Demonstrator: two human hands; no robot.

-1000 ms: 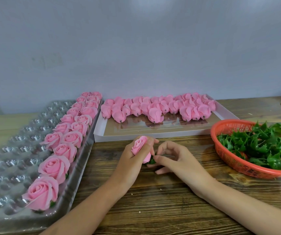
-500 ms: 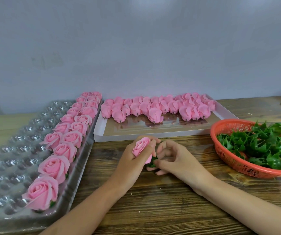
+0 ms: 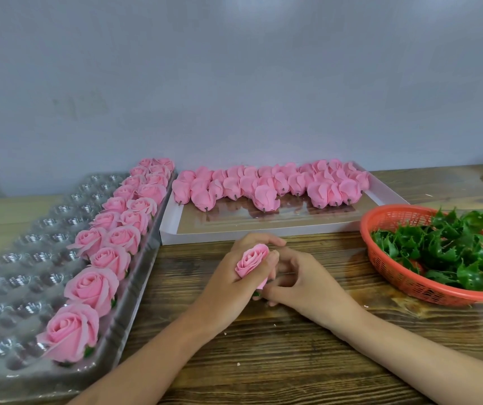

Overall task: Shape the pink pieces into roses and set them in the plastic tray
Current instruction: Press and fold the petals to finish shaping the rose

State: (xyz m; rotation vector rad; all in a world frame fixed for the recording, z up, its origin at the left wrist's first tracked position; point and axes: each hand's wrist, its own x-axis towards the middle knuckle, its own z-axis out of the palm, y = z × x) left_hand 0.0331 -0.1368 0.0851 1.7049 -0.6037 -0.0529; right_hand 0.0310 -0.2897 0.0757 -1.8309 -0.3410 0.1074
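Closing in since a second ago, right grip (image 3: 307, 285) pinches the base of the rose (image 3: 251, 260), left grip (image 3: 228, 287) clasping it; tray (image 3: 30, 258) at nine o'clock next

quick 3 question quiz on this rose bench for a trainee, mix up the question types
1. True or false: the left hand grips a pink rose.
2. What holds the green leaves? A glass jar, B orange basket, C metal bowl.
3. Fill in: the finished roses sit in the plastic ___.
Key: 1 true; 2 B; 3 tray.
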